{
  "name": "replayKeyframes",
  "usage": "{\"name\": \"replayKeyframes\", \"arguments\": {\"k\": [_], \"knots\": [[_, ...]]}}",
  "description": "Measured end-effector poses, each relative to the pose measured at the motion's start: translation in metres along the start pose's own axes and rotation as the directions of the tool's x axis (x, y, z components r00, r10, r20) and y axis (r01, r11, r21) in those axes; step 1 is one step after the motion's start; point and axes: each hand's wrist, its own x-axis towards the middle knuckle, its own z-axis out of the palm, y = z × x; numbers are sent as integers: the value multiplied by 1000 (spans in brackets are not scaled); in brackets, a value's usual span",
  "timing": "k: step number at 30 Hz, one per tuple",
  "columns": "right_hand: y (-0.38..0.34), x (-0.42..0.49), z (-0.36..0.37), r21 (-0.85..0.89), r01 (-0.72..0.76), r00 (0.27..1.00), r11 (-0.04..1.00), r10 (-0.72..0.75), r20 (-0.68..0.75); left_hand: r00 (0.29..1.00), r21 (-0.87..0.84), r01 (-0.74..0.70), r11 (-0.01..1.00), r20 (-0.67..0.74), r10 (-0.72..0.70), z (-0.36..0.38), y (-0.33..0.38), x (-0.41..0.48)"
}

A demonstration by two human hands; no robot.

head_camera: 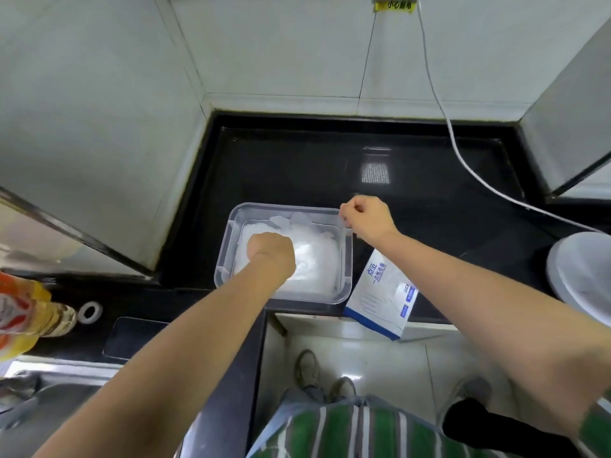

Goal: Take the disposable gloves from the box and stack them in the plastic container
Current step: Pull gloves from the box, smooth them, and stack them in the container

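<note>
Already most of the work looks done. Lowest in the frame, right of centre, the glove box (pixel 380 292) lies flat, printed face up, its long axis running near to far, its near end over the counter (pixel 297 166) edge; whether gloves remain inside is hidden. Just above-left, the plastic container (pixel 281 206) holds a thick white stack of gloves (pixel 317 259), lying flat, fingertips seemingly toward the far wall. The left hand (pixel 269 251) rests on the stack, fingers curled under; if it holds one I cannot tell. The right hand (pixel 365 216), fingers curled, is at the container's far right corner; what it pinches I cannot tell
</note>
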Motion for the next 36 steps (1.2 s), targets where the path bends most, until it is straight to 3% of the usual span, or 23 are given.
{"name": "replayKeyframes", "arguments": {"k": [4,7,10,12,15,20,23,27,30,32,33,36], "knots": [[37,-15,-31,-222,-132,991,966,120,-67,983,-249,-53,967,-184,7,-24,31,-10],[63,-26,-41,-368,-238,969,899,246,-26,945,-513,-252,821,-311,96,-35,58,-19],[83,-39,-44,-432,-296,936,852,349,47,915,-648,-398,650,-327,235,-36,90,-30],[90,-45,-44,-395,-307,938,866,346,29,921,-690,-388,612,-264,286,-29,113,-32],[93,-48,-47,-346,-345,934,872,356,-34,942,-684,-295,667,-89,325,-13,138,-28],[103,-46,-55,-227,-417,904,880,428,-4,944,-646,-185,740,92,316,10,150,-21],[106,-45,-58,124,-308,951,943,309,13,928,-631,-186,753,140,346,17,152,-20],[95,-48,-66,383,-135,981,914,178,-79,920,-653,-198,732,135,369,18,153,-19],[89,-47,-74,394,-132,983,910,171,-65,921,-701,-165,694,142,363,18,152,-17],[90,-47,-77,393,-148,986,908,168,-17,931,-792,-86,605,153,332,15,152,-14],[90,-46,-79,415,-150,985,897,174,-19,934,-863,-39,505,148,326,10,151,-13],[93,-48,-83,474,-154,977,867,206,-59,923,-999,24,35,36,382,-7,146,-16]]}}
